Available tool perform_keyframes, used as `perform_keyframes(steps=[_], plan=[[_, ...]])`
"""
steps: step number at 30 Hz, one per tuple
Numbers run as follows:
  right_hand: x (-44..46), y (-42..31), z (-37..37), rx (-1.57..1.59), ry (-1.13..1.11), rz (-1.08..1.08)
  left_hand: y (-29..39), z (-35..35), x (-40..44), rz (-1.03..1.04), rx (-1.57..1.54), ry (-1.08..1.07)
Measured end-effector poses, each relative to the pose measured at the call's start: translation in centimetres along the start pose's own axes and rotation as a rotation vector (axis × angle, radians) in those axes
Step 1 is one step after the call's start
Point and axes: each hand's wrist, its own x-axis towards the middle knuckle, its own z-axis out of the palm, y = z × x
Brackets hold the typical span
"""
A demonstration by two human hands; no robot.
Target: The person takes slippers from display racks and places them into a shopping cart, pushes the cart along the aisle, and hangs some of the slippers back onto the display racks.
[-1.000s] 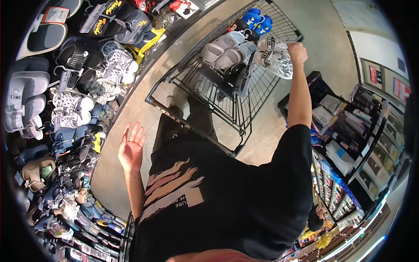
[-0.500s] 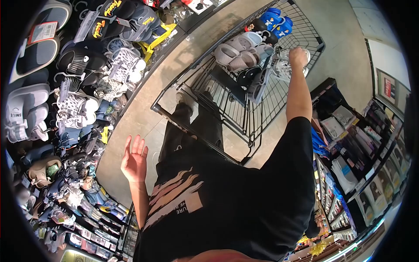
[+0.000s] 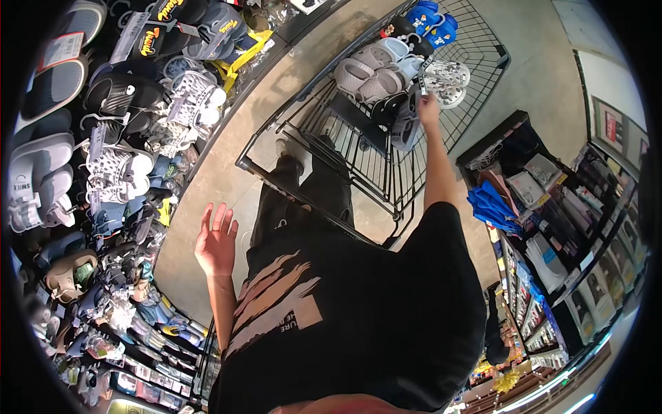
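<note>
Over the shopping cart [image 3: 476, 48], my right hand [image 3: 428, 110] is closed at the tagged end of a pair of white clogs with dark patterns [image 3: 447, 84]. The fingertips partly hide what they grip. Just below that hand lie grey slides [image 3: 405, 131]. Beside the clogs in the cart are beige clogs [image 3: 362, 74], pale blue clogs [image 3: 396, 50] and bright blue clogs [image 3: 434, 26]. My left hand [image 3: 216, 243] is raised beside my body, palm up with fingers apart, holding nothing. It is close to the shoe display but apart from it.
A shoe rack [image 3: 124, 165] with hanging clogs and slides runs along the left. The cart's handle [image 3: 303, 200] crosses in front of my legs. At the right stands a display [image 3: 545, 200] of packaged goods with a blue bag [image 3: 493, 207].
My right hand has moved left and slightly down in view. The white patterned clogs have shifted up and left, closer to the pale blue clogs. My left hand stays open.
</note>
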Motion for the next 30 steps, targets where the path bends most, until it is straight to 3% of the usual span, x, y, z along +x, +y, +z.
perform_keyframes(steps=[2, 5, 10, 14, 15, 16, 18, 19, 20, 21, 22, 25, 27, 30], plan=[[-3.9, -1.3, 0.5, -0.148, 0.150, -0.193, 0.2, -1.2, 0.4, -0.001, -0.004, 0.009], [-10.3, -7.6, -1.1, -0.055, 0.101, -0.217, 0.1, -3.7, 1.2, -0.067, 0.008, 0.049], [-19.9, -17.9, -2.4, 0.070, 0.076, -0.339, 0.3, -6.9, 2.3, -0.086, 0.128, -0.094], [-26.2, -23.3, -1.0, 0.130, -0.050, -0.398, 1.4, -9.1, 2.1, 0.024, 0.209, -0.243], [-28.2, -24.3, 0.1, 0.252, -0.085, -0.332, 1.6, -10.0, 1.9, 0.094, 0.221, -0.263], [-29.1, -23.0, 2.0, 0.130, -0.118, -0.345, 1.0, -12.3, 2.7, 0.236, 0.340, -0.260], [-31.4, -24.3, 3.1, -0.148, -0.101, -0.356, 0.4, -18.7, 4.9, 0.252, 0.328, -0.139], [-31.9, -24.3, 4.2, -0.177, 0.032, -0.461, -0.5, -23.9, 6.5, 0.227, 0.258, -0.016], [-31.1, -23.2, 4.7, -0.106, -0.002, -0.458, -1.0, -27.9, 7.1, 0.190, 0.182, 0.091], [-31.1, -22.7, 5.4, 0.115, -0.035, -0.247, 0.2, -29.9, 6.6, 0.095, 0.018, 0.250], [-31.2, -22.6, 6.0, 0.227, 0.006, -0.198, 1.1, -31.8, 5.9, -0.018, -0.142, 0.392], [-32.2, -23.6, 7.3, 0.117, 0.121, -0.228, 2.3, -38.1, 5.2, 0.026, -0.401, 0.365], [-33.1, -24.2, 7.6, -0.226, 0.263, -0.367, 3.3, -39.2, 3.9, 0.048, -0.424, 0.403], [-33.9, -24.4, 8.3, -0.234, 0.285, -0.388, 5.1, -40.5, 4.0, 0.087, -0.515, 0.275]])
